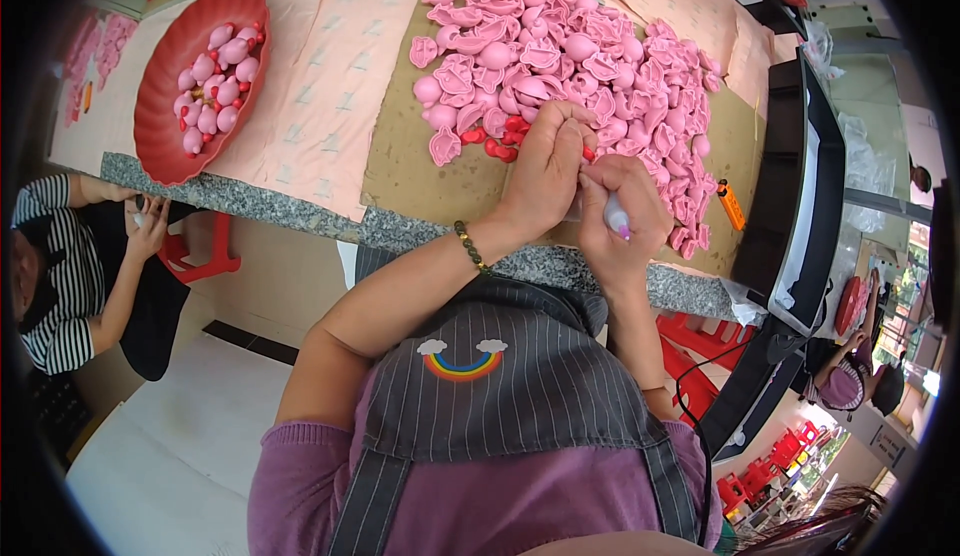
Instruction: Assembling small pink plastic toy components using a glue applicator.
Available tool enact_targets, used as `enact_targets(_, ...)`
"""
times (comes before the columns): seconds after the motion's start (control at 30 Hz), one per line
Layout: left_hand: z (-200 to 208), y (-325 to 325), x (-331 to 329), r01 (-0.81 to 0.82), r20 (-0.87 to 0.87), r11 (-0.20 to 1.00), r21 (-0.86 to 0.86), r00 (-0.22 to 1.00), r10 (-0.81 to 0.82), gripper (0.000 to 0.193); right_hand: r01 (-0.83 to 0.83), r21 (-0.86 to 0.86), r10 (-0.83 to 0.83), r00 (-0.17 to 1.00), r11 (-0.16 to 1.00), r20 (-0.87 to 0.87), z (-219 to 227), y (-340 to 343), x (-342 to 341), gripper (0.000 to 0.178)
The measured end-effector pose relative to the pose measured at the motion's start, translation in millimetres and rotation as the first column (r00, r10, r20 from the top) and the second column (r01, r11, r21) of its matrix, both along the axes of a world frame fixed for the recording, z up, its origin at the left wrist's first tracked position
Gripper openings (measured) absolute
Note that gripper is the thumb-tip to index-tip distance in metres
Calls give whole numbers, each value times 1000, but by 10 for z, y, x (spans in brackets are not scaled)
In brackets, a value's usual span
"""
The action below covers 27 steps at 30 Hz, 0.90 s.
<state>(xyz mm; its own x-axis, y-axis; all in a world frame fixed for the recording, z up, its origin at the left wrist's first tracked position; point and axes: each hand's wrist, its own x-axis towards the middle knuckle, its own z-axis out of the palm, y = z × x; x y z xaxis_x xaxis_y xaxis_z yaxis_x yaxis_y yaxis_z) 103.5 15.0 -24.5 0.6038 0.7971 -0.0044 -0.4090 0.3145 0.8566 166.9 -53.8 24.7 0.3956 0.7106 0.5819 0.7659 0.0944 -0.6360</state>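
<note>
My left hand (545,171), with a beaded bracelet (468,246) at the wrist, pinches a small red piece (588,154), mostly hidden by the fingers. Against it my right hand (628,218) is curled round a small pale squeeze bottle (615,214) whose purple end points toward me. The fingertips of both hands meet at the red piece. Several loose red pieces (500,146) lie just left of my left hand. Beyond both hands spreads a big heap of pink moulded parts (560,51), some round and some ruffled like petals or shells.
A red scalloped bowl (157,106) of pink and red pieces stands on the left. An orange cutter (731,206) lies beside the heap. A black tray (785,186) borders the right. Cardboard (395,181) covers the stone-edged table (300,206). Another person (70,276) sits at the left.
</note>
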Motion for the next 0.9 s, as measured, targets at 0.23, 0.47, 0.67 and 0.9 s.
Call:
enact_targets(0.23, 11, 5, 1, -9, 32, 999, -39, 999, 10, 18, 10, 35, -11, 999, 999, 32, -20, 10, -28, 10)
enact_targets(0.47, 47, 35, -29, 52, -42, 997, -57, 998, -54, 18, -5, 72, -3, 994, 997, 112, -46, 54, 27, 12)
enact_targets(0.67, 35, 40, -24, 51, -36, 998, -35, 998, -53, 19, -89, 29, 86, 992, 996, 96, -36, 25, 87, 12)
enact_targets(0.9, 44, 52, -54, 87, -34, 996, -38, 996, -88, 20, -152, 49, 142, 975, 987, 168, -9, 23, 93, 14)
